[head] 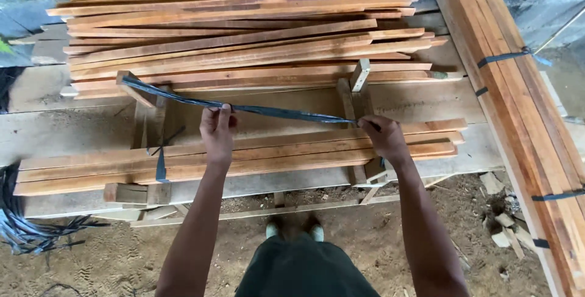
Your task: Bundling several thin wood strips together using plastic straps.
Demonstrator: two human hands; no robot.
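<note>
**A:** Start nearest the camera. What did each hand have?

**B:** The left hand (217, 129) was closed in a pinch on the flat dark plastic strapping band (244, 108), fingers curled over it. The right hand (384, 138) was closed on the band's other end. The band ran taut between them, hanging just above the short row of reddish-brown wooden slats (244, 157) lying across the low rough plank jig (146, 193).

**A:** And where did the band go beyond the hands?

**B:** Past the left hand it climbed to the left upright wooden peg (135, 87) of the jig and seemed to bend round it. Another short piece of dark strap (161, 166) dangled over the front slats.

**A:** What looked risky to you?

**B:** My guess: a taut, thin-edged band in bare fingers could slip and cut or burn the skin. If it let go at the peg, it might whip back.

**A:** Further off?

**B:** The big loose stack of long wooden slats (244, 29) behind the jig lay unevenly, several skewed; a jolt could probably slide some forward onto the hands. To the right, the strapped bundle of planks (518, 90) looked stable. On the dirt floor, the tangle of black straps (30, 230) at left seemed a trip hazard.
</note>
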